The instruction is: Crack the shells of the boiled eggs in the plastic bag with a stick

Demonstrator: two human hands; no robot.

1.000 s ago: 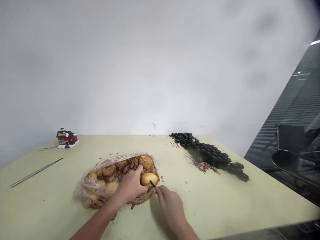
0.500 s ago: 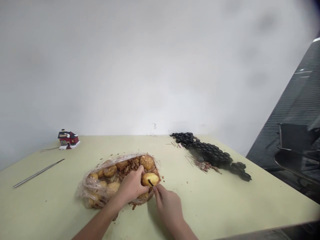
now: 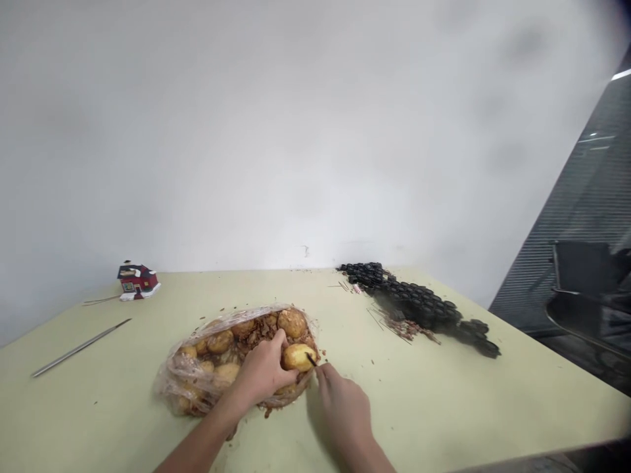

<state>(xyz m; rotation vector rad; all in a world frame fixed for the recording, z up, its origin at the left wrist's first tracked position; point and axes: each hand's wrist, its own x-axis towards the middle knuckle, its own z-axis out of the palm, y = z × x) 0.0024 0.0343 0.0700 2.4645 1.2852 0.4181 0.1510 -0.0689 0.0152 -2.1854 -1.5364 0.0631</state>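
Observation:
A clear plastic bag lies open on the table, filled with several brown potatoes and reddish-brown scraps. At its right end sits a yellow, bare-looking potato. My left hand grips this potato from the left, with thumb and index finger around it; the other fingers are hidden. Just to the right, my right hand is closed on a thin dark tool, whose tip touches the potato's right side. The fingers cover its handle, so its exact kind is unclear.
On the left lies a thin silver rod with a dark tip, in front of a small red model house. A long heap of black round pieces stretches along the right, beside reddish scraps and thin sticks. A chair stands beyond the table.
My right hand and the dark tool have moved right, from the potato's middle to its right end. My left hand keeps its hold. The view has shifted slightly.

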